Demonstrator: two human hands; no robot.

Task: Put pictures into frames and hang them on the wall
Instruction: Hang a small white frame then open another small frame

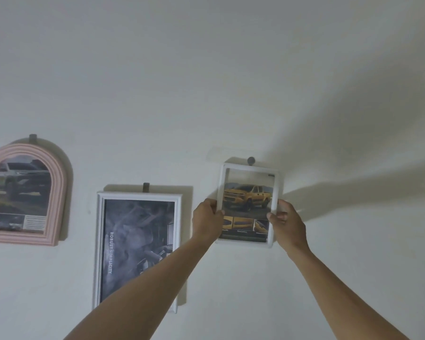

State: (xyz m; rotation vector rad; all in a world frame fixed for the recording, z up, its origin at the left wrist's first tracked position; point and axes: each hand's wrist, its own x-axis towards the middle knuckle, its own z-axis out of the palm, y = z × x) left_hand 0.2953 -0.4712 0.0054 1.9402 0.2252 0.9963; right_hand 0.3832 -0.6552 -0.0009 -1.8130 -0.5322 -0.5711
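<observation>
2 hands, left and right, grip the small white frame, hiding its sides.

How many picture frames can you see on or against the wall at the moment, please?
3: a pink arched frame at left, a large white frame in the middle, and a small white frame at right, gripped by left hand and right hand.

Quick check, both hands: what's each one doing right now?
Left hand: grips the left edge of the small white frame.
Right hand: grips the same frame's right edge.
</observation>
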